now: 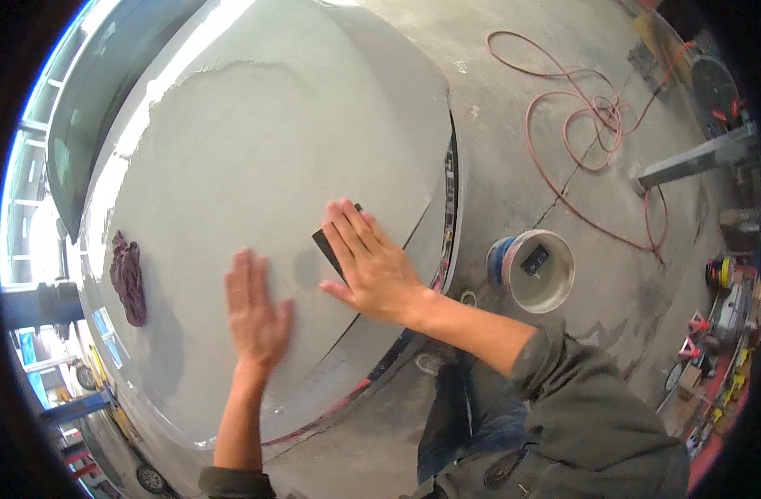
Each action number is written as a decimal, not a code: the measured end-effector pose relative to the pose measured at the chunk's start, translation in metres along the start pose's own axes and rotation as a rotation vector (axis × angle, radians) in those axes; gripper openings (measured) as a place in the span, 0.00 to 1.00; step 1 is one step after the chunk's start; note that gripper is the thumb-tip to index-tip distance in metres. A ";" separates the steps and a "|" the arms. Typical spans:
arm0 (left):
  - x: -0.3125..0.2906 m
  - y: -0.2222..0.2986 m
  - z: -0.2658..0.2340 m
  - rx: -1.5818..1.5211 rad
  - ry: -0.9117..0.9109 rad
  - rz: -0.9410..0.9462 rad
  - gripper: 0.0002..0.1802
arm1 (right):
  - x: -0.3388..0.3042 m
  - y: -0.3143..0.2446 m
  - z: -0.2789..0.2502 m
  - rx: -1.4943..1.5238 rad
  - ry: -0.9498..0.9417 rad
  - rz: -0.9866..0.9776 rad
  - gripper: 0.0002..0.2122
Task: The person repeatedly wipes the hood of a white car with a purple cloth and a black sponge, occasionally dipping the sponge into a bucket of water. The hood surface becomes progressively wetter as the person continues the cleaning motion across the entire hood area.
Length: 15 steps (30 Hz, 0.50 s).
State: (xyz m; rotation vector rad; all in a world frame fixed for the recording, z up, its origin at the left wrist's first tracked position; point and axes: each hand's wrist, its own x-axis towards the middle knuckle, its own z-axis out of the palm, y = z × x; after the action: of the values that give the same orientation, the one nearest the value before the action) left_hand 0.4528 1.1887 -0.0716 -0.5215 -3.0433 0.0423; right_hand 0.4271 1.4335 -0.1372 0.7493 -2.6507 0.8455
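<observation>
My right hand [365, 268] lies over a black sheet of sandpaper [324, 246], pressing it on the wet grey car hood [247, 133]. The sheet's corners show past the fingers, while its middle is hidden under them. To the left, my left hand [257, 320] rests flat on or just above the hood, slightly blurred, fingers stretched out and holding nothing. A crumpled dark purple cloth [128, 279] lies on the hood's far left part.
On the floor at right stands a bucket [572, 279] of cloudy water with a dark rectangular piece inside. A red hose [537, 166] coils beyond it, near a metal post [692, 158]. Tools and boxes [696, 374] crowd the right edge. The windshield [81, 141] rises at left.
</observation>
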 end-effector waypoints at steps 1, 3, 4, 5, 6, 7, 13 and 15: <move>0.007 0.020 -0.001 -0.020 -0.010 0.073 0.41 | -0.007 -0.001 0.001 0.019 0.001 -0.003 0.43; 0.025 0.060 0.006 -0.075 -0.064 0.077 0.41 | -0.002 0.008 -0.005 0.037 -0.063 -0.051 0.43; 0.030 0.069 0.008 -0.088 -0.054 0.060 0.41 | 0.005 0.020 -0.009 0.022 -0.104 -0.105 0.43; 0.034 0.075 0.008 -0.094 -0.046 0.046 0.40 | 0.013 0.033 -0.013 0.010 -0.139 -0.156 0.42; 0.036 0.078 0.010 -0.105 -0.038 0.031 0.40 | 0.021 0.046 -0.016 0.019 -0.170 -0.205 0.42; 0.037 0.080 0.007 -0.103 -0.038 0.022 0.40 | 0.035 0.061 -0.013 -0.079 -0.145 -0.217 0.42; 0.015 0.088 0.017 -0.148 -0.006 0.020 0.41 | 0.161 0.169 -0.007 -0.420 0.017 -0.050 0.35; -0.009 0.090 0.014 -0.113 -0.052 0.028 0.43 | 0.192 0.172 -0.008 -0.566 0.029 0.016 0.33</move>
State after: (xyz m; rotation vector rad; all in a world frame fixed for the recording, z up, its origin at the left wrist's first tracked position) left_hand 0.4905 1.2704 -0.0895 -0.5786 -3.1028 -0.1168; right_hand 0.1733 1.4826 -0.1362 0.5571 -2.6655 0.0814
